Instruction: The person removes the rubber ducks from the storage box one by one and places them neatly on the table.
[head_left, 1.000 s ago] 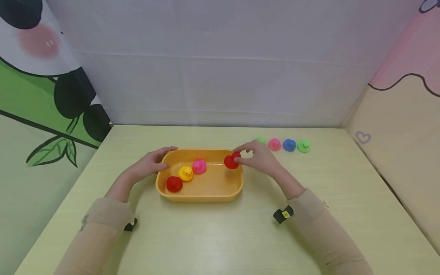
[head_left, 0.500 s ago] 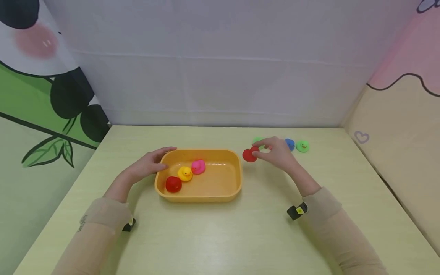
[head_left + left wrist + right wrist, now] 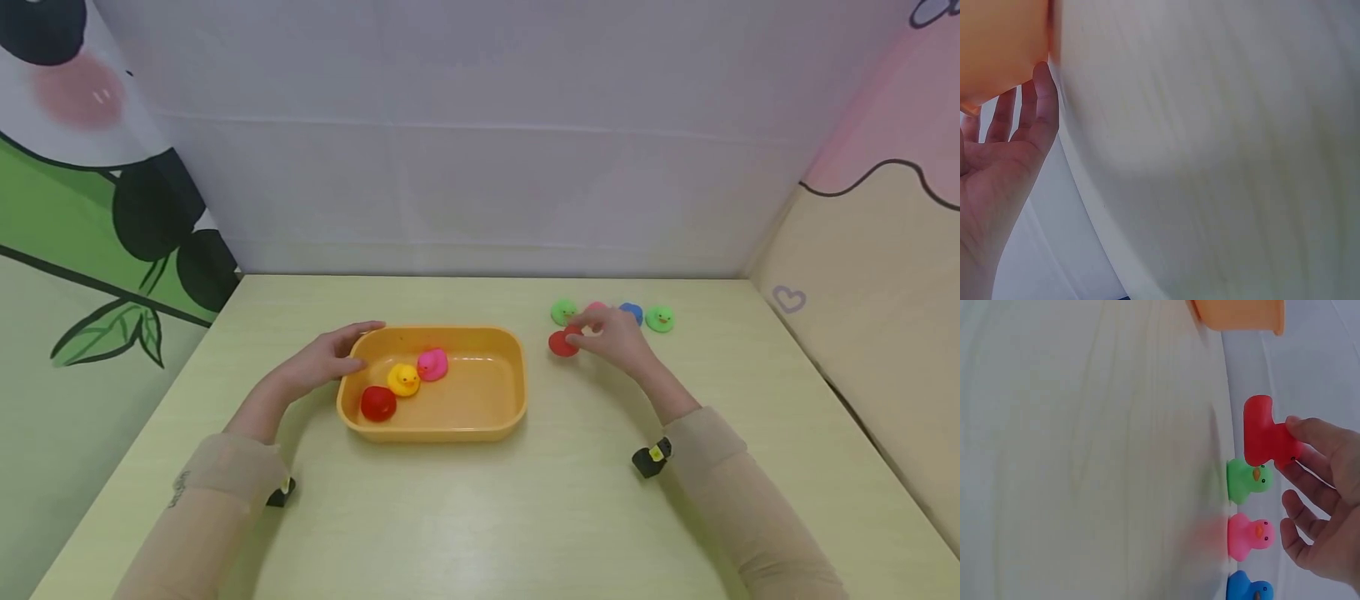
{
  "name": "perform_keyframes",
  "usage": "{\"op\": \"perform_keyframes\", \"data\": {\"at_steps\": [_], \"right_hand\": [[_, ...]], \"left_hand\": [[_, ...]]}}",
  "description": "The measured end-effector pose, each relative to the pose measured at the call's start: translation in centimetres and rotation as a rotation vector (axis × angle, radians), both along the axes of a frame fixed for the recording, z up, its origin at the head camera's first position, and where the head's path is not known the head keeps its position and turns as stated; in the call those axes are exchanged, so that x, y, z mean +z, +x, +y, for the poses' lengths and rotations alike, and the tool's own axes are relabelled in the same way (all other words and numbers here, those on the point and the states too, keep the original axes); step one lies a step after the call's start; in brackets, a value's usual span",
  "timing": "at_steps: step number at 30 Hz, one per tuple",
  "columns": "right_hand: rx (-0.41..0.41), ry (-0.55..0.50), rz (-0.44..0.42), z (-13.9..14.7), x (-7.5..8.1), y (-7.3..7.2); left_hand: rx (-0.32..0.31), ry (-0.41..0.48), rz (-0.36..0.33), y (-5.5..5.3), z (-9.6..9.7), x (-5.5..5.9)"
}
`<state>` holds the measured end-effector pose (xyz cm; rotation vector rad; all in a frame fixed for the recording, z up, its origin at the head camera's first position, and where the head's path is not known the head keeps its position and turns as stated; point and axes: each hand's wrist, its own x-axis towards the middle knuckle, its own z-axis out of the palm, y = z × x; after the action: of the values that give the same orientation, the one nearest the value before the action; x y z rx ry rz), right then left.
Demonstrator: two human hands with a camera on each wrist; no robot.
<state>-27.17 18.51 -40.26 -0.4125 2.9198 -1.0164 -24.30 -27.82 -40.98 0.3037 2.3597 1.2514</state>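
Note:
In the head view my left hand [image 3: 327,358] holds the far-left corner of a yellow-orange plastic tub [image 3: 480,435]. Its thumb lies over the rim; in the left wrist view its fingers [image 3: 1046,112] run along the outer wall. Inside the tub are a red toy [image 3: 378,403], a yellow rubber duck [image 3: 403,380] and a pink rubber duck [image 3: 432,365]. To the tub's right, my right hand [image 3: 617,337] pinches a red rubber duck [image 3: 1263,434] by its head between thumb and fingers. The duck is off the table, base facing away from the hand.
Along the table's [image 3: 450,517] far right stand a green duck [image 3: 563,312], a pink duck [image 3: 1250,536], a blue duck [image 3: 1247,587] and another green duck [image 3: 661,318]. The right hand partly covers the middle ones in the head view. A pale cloth wall [image 3: 480,167] rises behind.
The right hand has carried the red duck from above the tub's right rim out to the right, then slightly lower over the table. The left hand stays on the tub.

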Motion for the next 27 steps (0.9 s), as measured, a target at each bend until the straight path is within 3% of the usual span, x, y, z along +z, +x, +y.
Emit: {"op": "perform_keyframes", "data": {"at_steps": [9, 17, 27], "right_hand": [[-0.04, 0.0, -0.043, 0.5, -1.4, -0.9], [-0.027, -0.01, -0.068, 0.9, -2.2, -1.1], [0.07, -0.024, -0.138, 1.8, -2.4, -1.4]], "left_hand": [[0.009, 0.003, -0.009, 0.3, 0.1, 0.2], [0.007, 0.006, -0.002, 0.4, 0.2, 0.4], [0.004, 0.004, 0.003, 0.4, 0.1, 0.4]]}}
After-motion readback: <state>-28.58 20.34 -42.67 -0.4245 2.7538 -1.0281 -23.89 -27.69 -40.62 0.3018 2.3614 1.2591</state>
